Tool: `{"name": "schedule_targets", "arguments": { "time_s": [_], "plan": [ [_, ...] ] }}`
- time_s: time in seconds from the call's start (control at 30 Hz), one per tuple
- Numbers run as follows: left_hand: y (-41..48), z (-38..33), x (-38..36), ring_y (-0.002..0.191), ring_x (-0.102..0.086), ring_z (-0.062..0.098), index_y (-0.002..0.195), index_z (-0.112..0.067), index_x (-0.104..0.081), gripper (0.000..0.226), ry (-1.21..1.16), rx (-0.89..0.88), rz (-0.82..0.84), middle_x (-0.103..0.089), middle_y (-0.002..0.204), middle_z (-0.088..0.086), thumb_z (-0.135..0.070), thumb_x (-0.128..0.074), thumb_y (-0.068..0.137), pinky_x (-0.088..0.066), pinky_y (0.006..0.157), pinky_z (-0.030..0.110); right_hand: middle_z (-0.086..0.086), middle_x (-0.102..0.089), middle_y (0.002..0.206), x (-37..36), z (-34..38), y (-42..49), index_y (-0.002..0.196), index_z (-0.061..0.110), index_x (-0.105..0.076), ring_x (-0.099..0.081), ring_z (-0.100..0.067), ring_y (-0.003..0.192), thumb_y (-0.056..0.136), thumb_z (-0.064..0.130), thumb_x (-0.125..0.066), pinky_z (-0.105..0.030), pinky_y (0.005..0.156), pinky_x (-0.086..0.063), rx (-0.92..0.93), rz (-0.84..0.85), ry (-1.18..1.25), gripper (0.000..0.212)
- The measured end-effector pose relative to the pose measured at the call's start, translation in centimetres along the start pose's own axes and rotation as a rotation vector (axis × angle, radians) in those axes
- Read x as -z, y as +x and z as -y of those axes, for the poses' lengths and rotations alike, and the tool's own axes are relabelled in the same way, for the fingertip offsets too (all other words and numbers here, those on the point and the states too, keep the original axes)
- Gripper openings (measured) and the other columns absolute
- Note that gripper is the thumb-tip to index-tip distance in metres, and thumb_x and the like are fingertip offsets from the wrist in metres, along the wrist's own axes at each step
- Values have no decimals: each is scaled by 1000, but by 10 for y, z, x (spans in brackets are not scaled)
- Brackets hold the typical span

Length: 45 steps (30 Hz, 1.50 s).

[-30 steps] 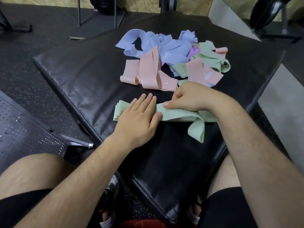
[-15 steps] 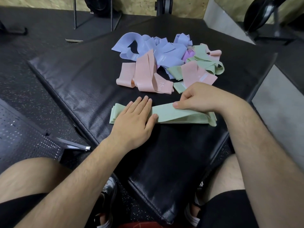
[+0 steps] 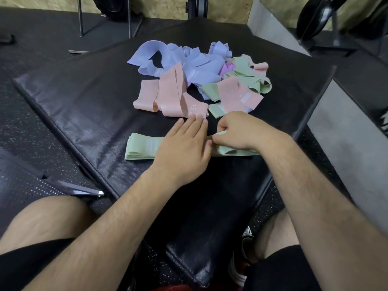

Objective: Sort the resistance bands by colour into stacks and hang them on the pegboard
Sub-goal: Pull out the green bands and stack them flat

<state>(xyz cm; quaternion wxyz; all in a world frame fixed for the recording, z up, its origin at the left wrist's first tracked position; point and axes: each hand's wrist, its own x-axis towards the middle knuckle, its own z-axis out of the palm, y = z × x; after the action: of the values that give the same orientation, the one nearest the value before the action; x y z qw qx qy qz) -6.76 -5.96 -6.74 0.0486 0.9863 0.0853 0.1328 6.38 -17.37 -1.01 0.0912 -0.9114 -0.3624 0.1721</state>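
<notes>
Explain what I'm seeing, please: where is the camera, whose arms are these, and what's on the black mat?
No machine here: a person wears one camera on the head, looking down at their own arms and knees. The left hand lies flat, pressing a green stack of bands on the black mat. The right hand pinches that stack's upper edge. Behind lies an unsorted pile: pink bands, blue bands, loose green bands. A perforated panel sits lower left.

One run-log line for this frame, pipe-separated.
phase: building green stack | left hand: pressing flat on it | right hand: pinching its edge | unsorted pile: pink, blue, green, purple, behind
</notes>
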Motion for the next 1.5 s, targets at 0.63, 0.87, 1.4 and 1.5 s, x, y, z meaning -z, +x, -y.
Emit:
{"name": "schedule_targets", "arguments": {
  "time_s": [0.63,0.87,1.4,1.5],
  "plan": [
    [-1,-4,-22,153,-11,12,158,-15,-22,76,-64,38,71,-18,165,0,-56,-5,95,-2,124,29,15,-64,88,20,-39,-20,79,34,-67,-60,-4,83,83,51,-71,-30,71,-49,-5,-38,5,18],
    [4,-11,-13,151,-21,23,153,-8,-35,72,30,14,35,-27,162,11,-46,-17,95,-9,124,37,12,-65,97,8,-44,-18,84,35,-69,-60,-11,91,81,50,-73,-30,68,-45,-33,-95,-13,17],
    [21,-42,-37,146,-35,23,151,-5,-38,63,-111,-111,-28,-41,155,8,-43,-26,102,-22,121,38,8,-66,102,4,-53,-25,92,37,-66,-63,-17,93,88,38,-58,-36,81,-54,11,-113,65,9],
    [21,-41,-38,146,-34,23,151,-5,-37,64,-107,-110,-22,-40,156,8,-43,-25,101,-23,122,39,9,-66,98,1,-56,-29,96,34,-67,-63,-17,88,87,30,-54,-38,78,-55,16,-123,109,16]
  ]
}}
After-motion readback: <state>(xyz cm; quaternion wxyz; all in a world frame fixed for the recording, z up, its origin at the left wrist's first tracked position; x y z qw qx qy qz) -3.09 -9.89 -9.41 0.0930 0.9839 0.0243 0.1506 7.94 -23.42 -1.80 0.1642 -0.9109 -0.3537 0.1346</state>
